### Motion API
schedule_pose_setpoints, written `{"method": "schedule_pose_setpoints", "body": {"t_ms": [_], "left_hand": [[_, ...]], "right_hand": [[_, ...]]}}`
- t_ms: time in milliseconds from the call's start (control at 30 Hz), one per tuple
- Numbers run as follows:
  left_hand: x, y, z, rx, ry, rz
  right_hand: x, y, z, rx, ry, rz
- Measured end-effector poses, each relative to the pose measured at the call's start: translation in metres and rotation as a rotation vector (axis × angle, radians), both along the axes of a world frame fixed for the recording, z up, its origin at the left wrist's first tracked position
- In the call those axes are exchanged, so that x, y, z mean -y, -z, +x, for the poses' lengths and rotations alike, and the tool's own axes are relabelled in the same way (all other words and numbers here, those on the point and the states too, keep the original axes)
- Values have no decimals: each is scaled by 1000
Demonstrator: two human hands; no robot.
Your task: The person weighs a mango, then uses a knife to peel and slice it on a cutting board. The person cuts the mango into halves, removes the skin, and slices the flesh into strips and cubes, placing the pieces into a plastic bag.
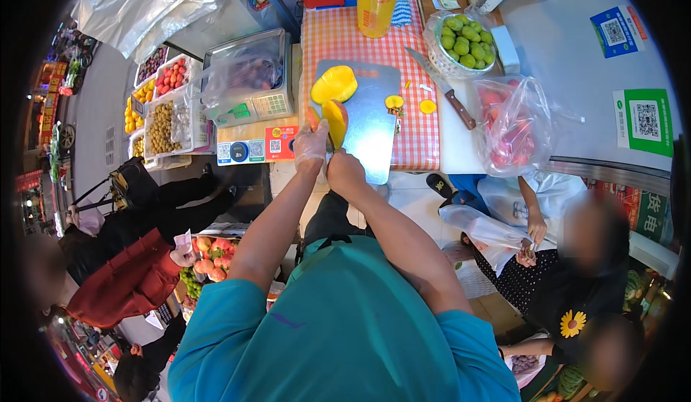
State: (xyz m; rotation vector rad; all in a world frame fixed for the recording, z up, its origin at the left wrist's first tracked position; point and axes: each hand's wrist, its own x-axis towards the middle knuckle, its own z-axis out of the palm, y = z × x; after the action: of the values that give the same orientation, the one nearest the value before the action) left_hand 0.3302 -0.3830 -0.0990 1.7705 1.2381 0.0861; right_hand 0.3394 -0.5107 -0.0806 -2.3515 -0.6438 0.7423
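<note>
My left hand (311, 144), in a thin clear plastic glove, holds a cut piece of mango (336, 121) with yellow flesh. Close beside it, my bare right hand (345, 171) is closed around what looks like a small knife, its blade mostly hidden by the fruit. Both hands are over the left edge of a grey cutting board (372, 153). Another mango piece (334, 84) lies on the board's upper left, cut face up. Two small round mango slices (394, 102) (427, 106) lie to the right, one at the board's edge and one on the checkered cloth.
A large wooden-handled knife (459, 108) lies right of the board, near a basket of green fruit (465, 72) and a plastic bag of red fruit (510, 132). A lidded metal tray (283, 72) stands left. People stand at both sides; a yellow roll (378, 2) stands behind the board.
</note>
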Motion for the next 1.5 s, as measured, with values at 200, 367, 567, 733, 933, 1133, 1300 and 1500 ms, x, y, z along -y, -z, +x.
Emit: {"method": "schedule_pose_setpoints", "body": {"t_ms": [200,367,567,733,933,1133,1300,1500], "left_hand": [[-10,19,-4,-21,13,0],[-3,11,-3,20,22,-59],[-4,10,-5,-30,-38,-33],[3,19,-16,-65,-32,33],[-1,59,-36,-50,-171,3],[3,51,-27,-36,-437,-160],[-5,57,-26,55,-502,-166],[-2,24,-16,-73,-544,-157]], "right_hand": [[5,-8,12,-16,-28,-22],[-3,-8,31,-47,-147,-59],[9,-4,2,-46,-80,-51],[39,16,-33,-72,-61,-104],[54,27,-43,-64,-64,-114],[56,23,-36,-40,-65,-96],[48,6,-22,-35,-109,-94],[40,-12,0,-51,-111,-107]]}}
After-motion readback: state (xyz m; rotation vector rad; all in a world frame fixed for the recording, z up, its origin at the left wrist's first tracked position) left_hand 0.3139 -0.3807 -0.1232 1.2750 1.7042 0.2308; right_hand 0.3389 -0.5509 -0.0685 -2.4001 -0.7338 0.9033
